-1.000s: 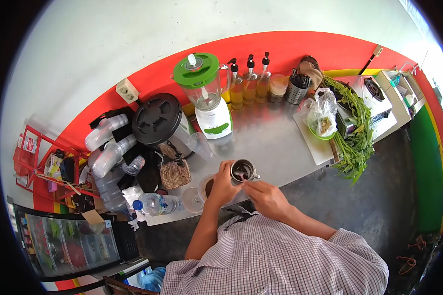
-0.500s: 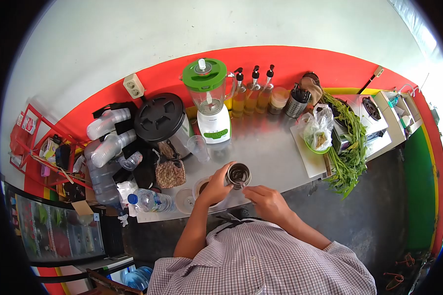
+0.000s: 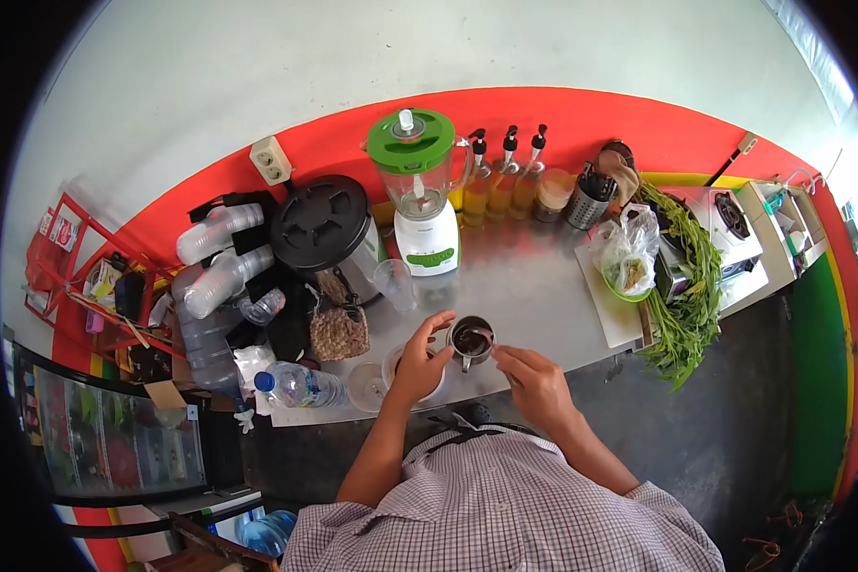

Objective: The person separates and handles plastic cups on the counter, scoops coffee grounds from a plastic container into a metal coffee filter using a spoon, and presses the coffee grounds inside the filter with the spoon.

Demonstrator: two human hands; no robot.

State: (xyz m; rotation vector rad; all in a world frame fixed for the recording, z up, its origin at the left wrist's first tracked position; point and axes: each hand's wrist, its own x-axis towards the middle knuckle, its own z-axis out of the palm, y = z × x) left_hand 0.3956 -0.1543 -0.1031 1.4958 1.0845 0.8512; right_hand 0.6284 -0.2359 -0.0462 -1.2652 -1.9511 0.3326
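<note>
A small metal mug point(image 3: 466, 358) with dark contents stands near the front edge of the steel counter point(image 3: 505, 296), its handle towards me. My right hand point(image 3: 541, 386) is closed on a spoon point(image 3: 485, 335), whose lower end dips into the mug. Just left of the mug, my left hand point(image 3: 418, 364) has its thumb and fingers apart and grips nothing. Partly covered by that hand and wrist is a round plastic container point(image 3: 435, 385). Beside it sits a clear empty cup point(image 3: 365, 387).
A blender point(image 3: 424, 229) with a green lid stands at the back, beside several pump bottles point(image 3: 502, 187). Leafy greens point(image 3: 684, 329) hang over the counter's right end. A water bottle point(image 3: 300, 385), a clear cup point(image 3: 395, 284) and a black-lidded container point(image 3: 320, 224) are on the left.
My left hand has loosened from the mug and opened beside it. The mug's handle now shows at the front. My right hand still holds the spoon in it. The view has shifted slightly.
</note>
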